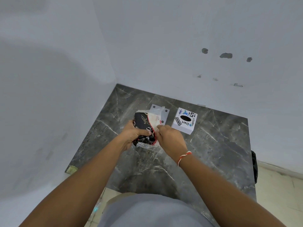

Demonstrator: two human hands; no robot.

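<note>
The left hand (132, 136) curls round a black pack (143, 124) with red edges and holds it just above the surface (213, 153). The right hand (171, 138) is on the other side of the pack, and its fingertips pinch the clear wrap (155, 116) that covers it. I think the job is to get the wrap off. It looks only just begun. The wrap is loose and puffed up at the far end, past the fingers, but most of it is on the pack. The peeling and the pulling out are left to do. A white box (184, 122) with stickers and a dark oval hole on top sits just past the right hand, a little to its right, not touching it. A flat grey plate (165, 114) with small holes lies beyond the hands, partly behind the pack. The left wall (57, 112) stands beside the left hand and the back wall (164, 63) is beyond both hands, so room is tight there. There is more room toward the body and out to the right, where the edge is well away.
</note>
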